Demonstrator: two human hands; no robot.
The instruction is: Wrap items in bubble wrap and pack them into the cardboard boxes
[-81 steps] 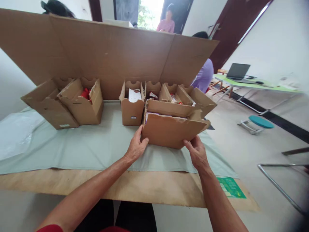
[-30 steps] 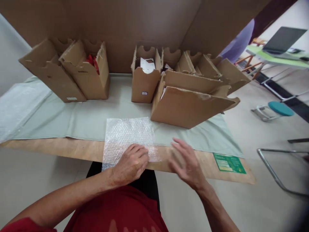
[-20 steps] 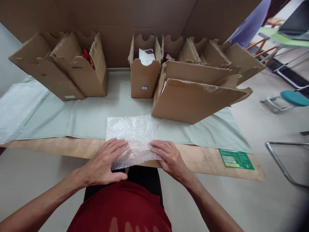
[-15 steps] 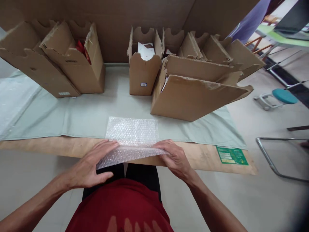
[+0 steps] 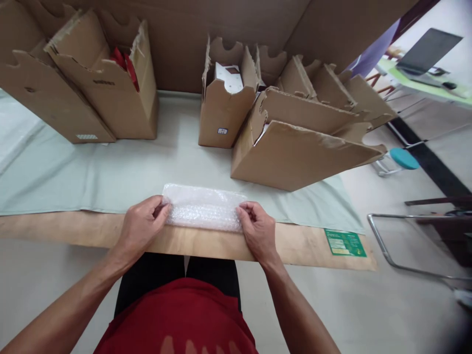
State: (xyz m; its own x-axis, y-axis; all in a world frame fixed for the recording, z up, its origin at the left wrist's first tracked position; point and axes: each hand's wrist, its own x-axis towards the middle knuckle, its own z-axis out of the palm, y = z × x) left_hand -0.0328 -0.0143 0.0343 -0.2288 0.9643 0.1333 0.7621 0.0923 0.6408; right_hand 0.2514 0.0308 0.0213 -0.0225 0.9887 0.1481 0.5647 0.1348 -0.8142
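A clear sheet of bubble wrap point(image 5: 204, 209), folded into a narrow strip, lies at the front of the table, partly on the pale green cloth point(image 5: 121, 172) and partly over the bare wooden edge point(image 5: 206, 242). My left hand point(image 5: 145, 221) pinches its left end between thumb and fingers. At the opposite end, my right hand point(image 5: 256, 226) grips the wrap the same way. Whether anything is inside the folds cannot be made out.
Cardboard file boxes stand behind the wrap: a left one point(image 5: 121, 98) with red contents, a middle one point(image 5: 221, 115) with white contents, a large slanted one point(image 5: 291, 157) at right. A green label point(image 5: 344, 243) is on the table edge. A teal stool point(image 5: 403, 158) stands beyond.
The near flap of bubble wrap, which hung over the table edge, is now folded up onto the rest. My left hand has gone from spread fingers to a pinch.
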